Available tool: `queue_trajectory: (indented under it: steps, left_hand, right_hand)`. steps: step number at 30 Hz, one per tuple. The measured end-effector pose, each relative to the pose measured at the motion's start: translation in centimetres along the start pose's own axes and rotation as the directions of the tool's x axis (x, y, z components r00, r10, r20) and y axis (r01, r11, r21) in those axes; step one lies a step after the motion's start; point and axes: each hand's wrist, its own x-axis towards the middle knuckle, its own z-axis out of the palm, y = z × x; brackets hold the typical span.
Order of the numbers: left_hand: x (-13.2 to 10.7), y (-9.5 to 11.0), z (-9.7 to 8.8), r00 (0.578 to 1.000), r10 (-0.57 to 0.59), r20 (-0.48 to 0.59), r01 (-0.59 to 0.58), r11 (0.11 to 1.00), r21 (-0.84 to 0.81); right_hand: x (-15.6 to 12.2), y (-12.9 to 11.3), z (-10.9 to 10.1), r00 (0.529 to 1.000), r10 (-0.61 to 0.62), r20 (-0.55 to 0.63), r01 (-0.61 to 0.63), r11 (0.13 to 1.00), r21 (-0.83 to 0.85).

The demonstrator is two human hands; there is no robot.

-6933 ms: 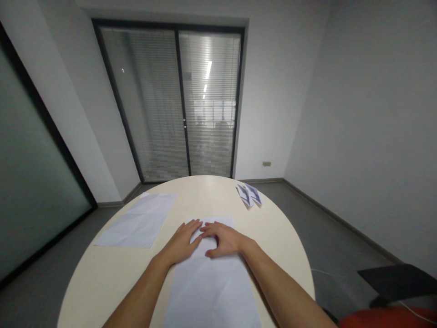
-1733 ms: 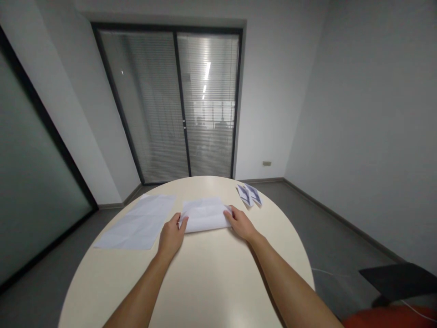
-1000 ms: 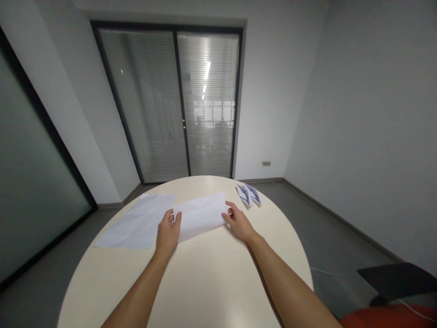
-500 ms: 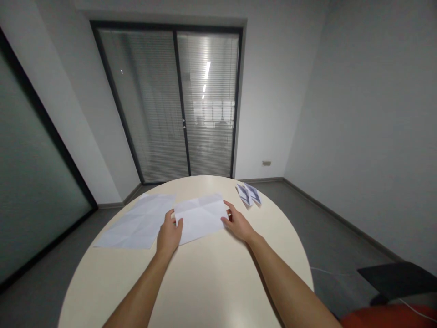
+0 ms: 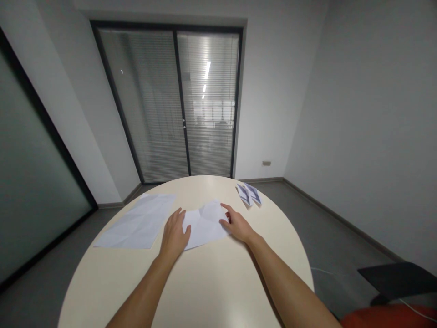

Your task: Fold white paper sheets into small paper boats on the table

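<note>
A creased white sheet of paper point(image 5: 206, 224) lies between my hands on the round table, its surface bowed up with a fold line near the far edge. My left hand point(image 5: 175, 233) rests over the sheet's left end, fingers stretched out and thumb apart. At the right end, my right hand point(image 5: 238, 224) grips the edge, thumb on top, index finger along the far corner and the other fingers curled under. A larger creased white sheet point(image 5: 136, 223) lies flat to the left of my left hand.
Two small folded papers with dark printed patterns point(image 5: 248, 195) sit near the far right rim of the pale table point(image 5: 201, 291). Beyond stands a glass partition with blinds point(image 5: 164, 105). A black and red chair point(image 5: 399, 280) is at the lower right.
My left hand has moved right and flattened over the sheet's left end. The sheet has shifted slightly toward me and now bows up in the middle. My right hand has hardly moved.
</note>
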Motion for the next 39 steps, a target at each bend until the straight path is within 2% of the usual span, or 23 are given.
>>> queue_trajectory:
  steps: [3,7,9,12,15,18,21,24,33,39]
  left_hand:
    - [-0.5,0.7,0.3,0.986,0.066,0.155,-0.067,0.998,0.003]
    - [-0.9,1.6,0.2,0.928,0.065,0.367,-0.081,0.996,0.027]
    - [-1.0,2.1,-0.2,0.902,0.05,0.428,-0.075,0.996,0.043]
    - [-1.1,2.9,-0.9,0.877,0.03,0.479,-0.065,0.996,0.057]
    - [-1.1,3.6,-1.4,0.858,0.066,0.51,-0.095,0.995,0.032]
    - [-1.0,3.9,-1.5,0.845,0.124,0.521,-0.139,0.99,-0.01]
    - [-0.9,3.8,-1.3,0.845,0.141,0.516,-0.149,0.989,-0.026]
    - [-1.0,3.7,-1.1,0.847,0.132,0.516,-0.142,0.99,-0.021]
    - [-1.3,3.7,-1.5,0.858,0.073,0.508,-0.105,0.994,0.034]
    - [-1.2,3.5,-1.4,0.861,-0.059,0.506,-0.025,0.987,0.158]
  right_hand:
    - [0.0,0.0,0.1,1.0,0.006,0.0,-0.006,1.0,-0.023]
    - [0.0,-0.2,-0.1,0.999,-0.02,-0.04,0.017,0.996,-0.085]
    - [-0.1,-0.8,-0.2,0.988,-0.11,-0.11,0.09,0.98,-0.176]
    - [-0.3,-2.5,-0.1,0.943,-0.281,-0.179,0.215,0.925,-0.314]
    - [-0.8,-4.1,0.8,0.928,-0.356,-0.115,0.32,0.914,-0.248]
    - [-1.2,-4.7,1.9,0.921,-0.386,0.057,0.39,0.904,-0.176]
    - [-1.5,-4.5,2.6,0.939,-0.261,0.222,0.305,0.933,-0.191]
    - [-1.6,-4.1,2.4,0.943,-0.138,0.304,0.216,0.946,-0.24]
    - [-1.2,-3.5,1.3,0.974,0.078,0.215,0.007,0.931,-0.366]
    - [-1.2,-3.2,1.3,0.975,0.11,0.191,-0.029,0.922,-0.386]
